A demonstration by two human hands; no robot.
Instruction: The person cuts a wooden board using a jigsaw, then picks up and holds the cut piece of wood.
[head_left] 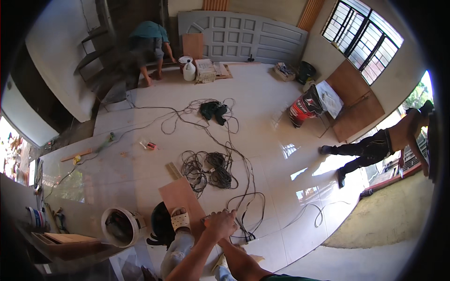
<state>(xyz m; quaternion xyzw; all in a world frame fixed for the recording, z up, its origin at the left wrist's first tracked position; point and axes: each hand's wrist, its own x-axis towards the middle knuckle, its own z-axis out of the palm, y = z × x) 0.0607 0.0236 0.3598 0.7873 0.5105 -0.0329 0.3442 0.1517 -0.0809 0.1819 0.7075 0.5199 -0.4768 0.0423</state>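
Holding the left hand (223,225) over the mostly hidden right hand (222,240) at the lower centre of the frame, by the right edge of a reddish-brown board (176,191), with a cream sandal (179,220) over the board just to the left. Bending the left fingers, but cannot tell whether clenched or loose, nor see the right ones. Coiled dark cables (219,176) near the middle of the frame; at lower left, a white bucket (135,229).

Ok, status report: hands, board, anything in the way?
Both hands together, at the brown board's right edge; grip unclear. Board partly hidden by a shoe. Coiled cables on the floor just beyond.
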